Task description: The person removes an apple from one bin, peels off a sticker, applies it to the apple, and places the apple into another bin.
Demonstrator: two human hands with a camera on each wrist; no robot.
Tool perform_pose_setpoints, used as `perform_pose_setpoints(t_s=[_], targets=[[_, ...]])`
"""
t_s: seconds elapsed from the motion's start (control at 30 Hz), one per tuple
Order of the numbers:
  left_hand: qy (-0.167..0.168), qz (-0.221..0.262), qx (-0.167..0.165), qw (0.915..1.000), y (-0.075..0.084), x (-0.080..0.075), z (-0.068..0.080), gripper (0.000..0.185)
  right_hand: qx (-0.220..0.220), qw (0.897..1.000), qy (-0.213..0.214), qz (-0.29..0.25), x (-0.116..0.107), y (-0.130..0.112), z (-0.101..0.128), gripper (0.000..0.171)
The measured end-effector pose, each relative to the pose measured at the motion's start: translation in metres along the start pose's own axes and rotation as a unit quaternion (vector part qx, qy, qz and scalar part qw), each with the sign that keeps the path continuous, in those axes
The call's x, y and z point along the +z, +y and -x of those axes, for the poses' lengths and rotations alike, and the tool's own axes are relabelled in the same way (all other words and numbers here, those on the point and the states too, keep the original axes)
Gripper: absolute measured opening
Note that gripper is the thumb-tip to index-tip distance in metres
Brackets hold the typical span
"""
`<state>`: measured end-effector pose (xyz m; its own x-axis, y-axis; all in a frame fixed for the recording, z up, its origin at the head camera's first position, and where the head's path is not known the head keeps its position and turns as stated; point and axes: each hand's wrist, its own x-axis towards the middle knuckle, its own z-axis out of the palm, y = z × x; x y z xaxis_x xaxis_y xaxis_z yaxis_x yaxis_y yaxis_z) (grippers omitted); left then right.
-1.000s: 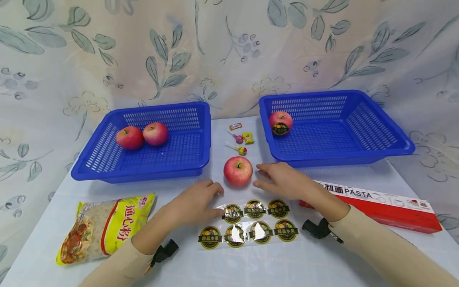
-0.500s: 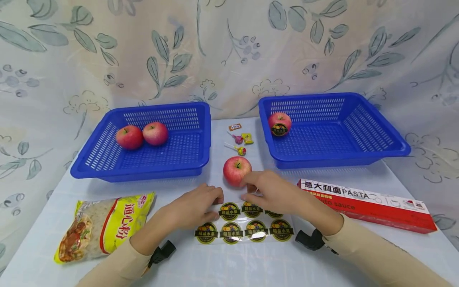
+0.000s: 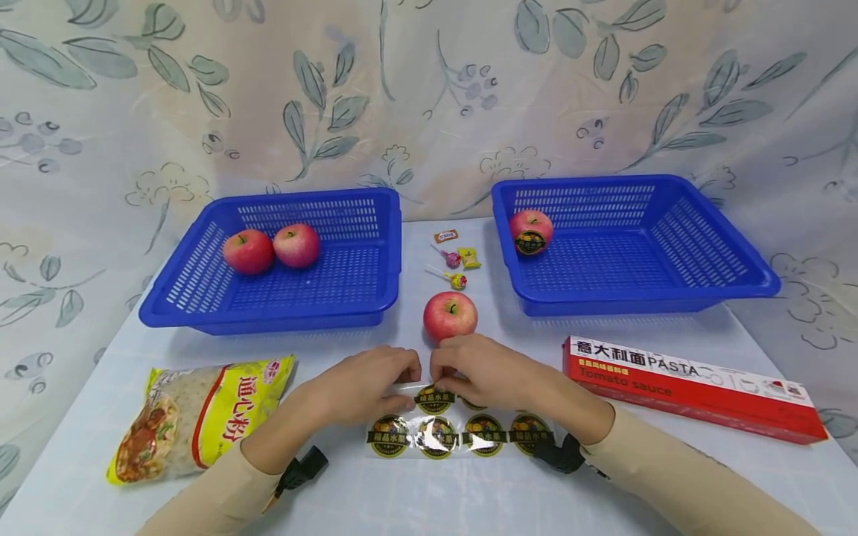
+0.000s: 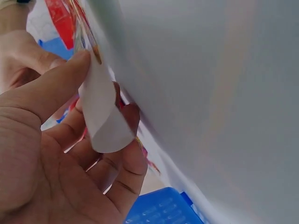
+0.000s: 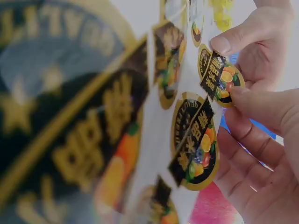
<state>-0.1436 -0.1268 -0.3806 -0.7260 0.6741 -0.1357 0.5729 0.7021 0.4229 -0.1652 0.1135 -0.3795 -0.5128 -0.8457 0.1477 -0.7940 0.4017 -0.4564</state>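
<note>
Blue plastic, moulded into slotted lattice walls, is seen in two shallow baskets at the far side in the head view. In the left basket (image 3: 281,321) two smooth, round apples (image 3: 297,246) are held side by side; in the right basket (image 3: 643,304) a stickered apple (image 3: 534,222) is set by the left wall. Between the baskets, two thin-sticked lollipops (image 3: 459,281) and two small wrapped sweets (image 3: 469,258) are scattered. Nearer, a glossy loose apple (image 3: 450,314) is placed on the white cloth (image 3: 402,499), just beyond the right hand (image 3: 492,372). A crinkled yellow bag (image 3: 197,424) is laid at the left, and a long red-and-white box (image 3: 690,387) at the right. At near centre, a shiny sheet of round stickers (image 3: 462,432) is held at its far edge by the right hand and the left hand (image 3: 365,383), fingers curled.

In the left wrist view, a matte white, rounded flap of the sheet is pinched between the left thumb and bent fingers.

In the right wrist view, black-and-gold stickers printed with fruit are shown, the nearest blurred. The sheet's edge is pinched narrowly by the right thumb and fingers; farther off, it is held under the left thumb.
</note>
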Motion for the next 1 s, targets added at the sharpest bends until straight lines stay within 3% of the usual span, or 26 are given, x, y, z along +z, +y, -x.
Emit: perform_pose_setpoints(t_s=[0.23,0.33,0.5,0.67,0.8,0.93,1.0], targets=[[-0.021,-0.019,-0.007,0.9996,0.0,-0.001,0.004,0.028,0.005,0.999,0.002,-0.052,-0.005,0.001,0.006,0.007],[-0.002,-0.007,-0.002,1.0,0.0,-0.002,0.003,0.03,0.011,0.998,0.015,-0.067,-0.01,0.003,0.009,0.003],[0.056,0.064,0.062,0.9944,0.004,-0.009,-0.008,0.022,-0.001,0.998,0.054,-0.039,-0.017,0.009,0.01,0.002],[0.065,0.078,0.095,0.9902,0.01,-0.013,-0.022,0.009,-0.004,0.996,0.083,-0.019,-0.02,0.016,0.011,0.006],[0.126,0.065,0.093,0.9855,0.014,-0.009,-0.031,0.005,0.001,0.994,0.106,0.0,-0.023,0.019,0.012,0.008],[0.221,0.01,0.077,0.9721,0.017,-0.004,-0.036,0.007,0.006,0.991,0.133,0.023,-0.027,0.022,0.011,0.01],[0.25,-0.016,0.067,0.9657,0.018,-0.002,-0.039,0.007,0.005,0.989,0.143,0.027,-0.028,0.025,0.01,0.01]])
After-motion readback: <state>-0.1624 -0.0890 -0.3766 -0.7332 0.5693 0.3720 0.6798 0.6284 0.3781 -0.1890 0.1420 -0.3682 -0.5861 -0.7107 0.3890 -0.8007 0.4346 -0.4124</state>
